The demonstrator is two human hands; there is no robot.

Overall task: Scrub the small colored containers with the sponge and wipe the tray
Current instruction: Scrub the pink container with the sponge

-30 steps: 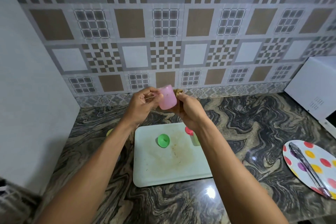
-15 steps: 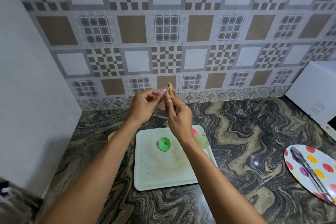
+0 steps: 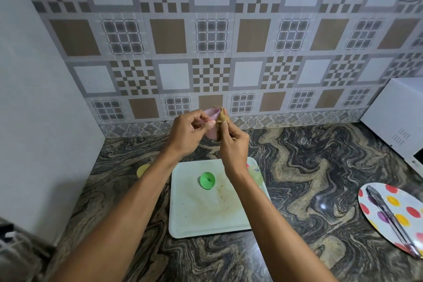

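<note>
- Left hand (image 3: 187, 133) pinches the pink container (image 3: 211, 117), held in the air beyond the tray (image 3: 206, 224)
- Right hand (image 3: 233, 144) pinches the sponge (image 3: 221, 119), touching the container's right side
- Container axis appears roughly upright; both hands are equally near

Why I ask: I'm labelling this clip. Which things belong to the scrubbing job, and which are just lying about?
Job in hand: pink container, held by the left hand; sponge, pinched in the right hand; green container on the stained tray; pale green container at the tray's right edge; yellow container left of it.
Lying about: polka-dot plate, metal tongs on it, white microwave.
</note>
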